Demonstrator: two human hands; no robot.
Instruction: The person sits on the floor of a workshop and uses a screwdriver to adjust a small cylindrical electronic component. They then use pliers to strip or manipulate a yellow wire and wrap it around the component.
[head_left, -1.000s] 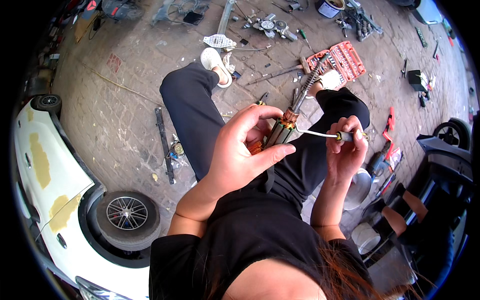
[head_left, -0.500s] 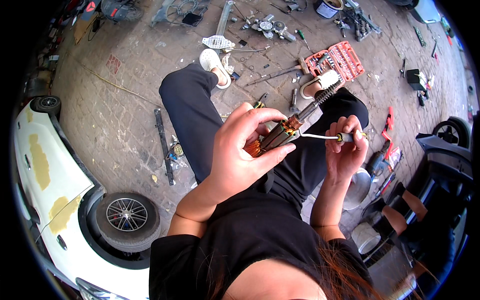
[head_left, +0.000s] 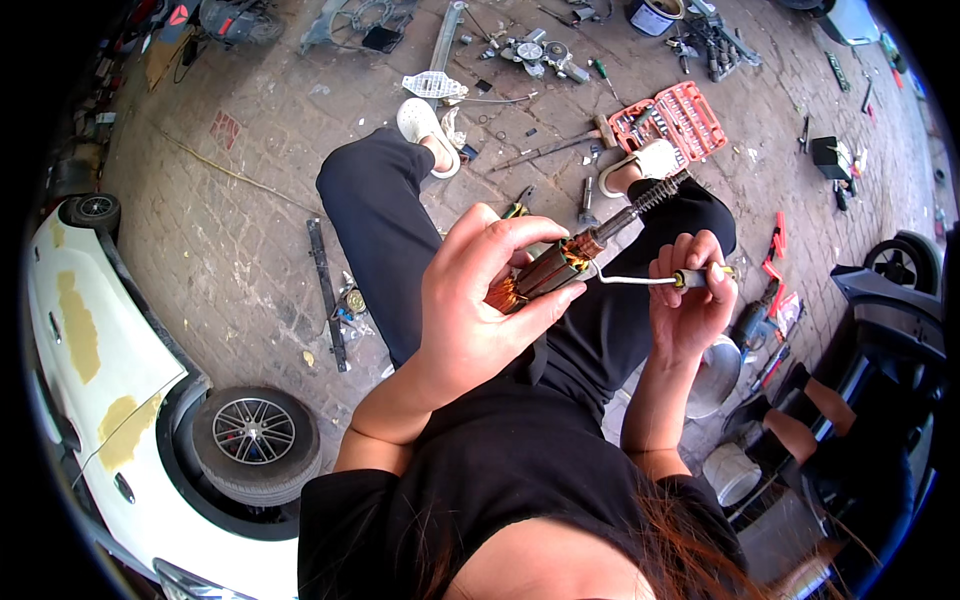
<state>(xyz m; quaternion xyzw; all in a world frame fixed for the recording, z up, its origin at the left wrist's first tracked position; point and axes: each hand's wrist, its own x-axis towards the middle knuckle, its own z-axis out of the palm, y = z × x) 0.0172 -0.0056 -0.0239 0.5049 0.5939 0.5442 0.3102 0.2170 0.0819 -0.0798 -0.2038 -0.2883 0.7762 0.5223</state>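
In my left hand is a motor armature with orange copper windings and commutator, gripped between thumb and fingers; its splined shaft tilts up and right. My right hand closes round the dark-and-yellow handle of a small tool. The tool's bent pale metal shank reaches left to the armature beside the commutator; whether its tip touches is hard to tell. Both hands are above my dark-trousered legs.
An orange socket case, a hammer and metal parts lie on the paving ahead. At left stand a white car body and a loose wheel. Another person's legs show at right, near a dark vehicle.
The armature in my left hand has tipped, its shaft end moving right and down. My right hand keeps its hold on the bent tool with little movement.
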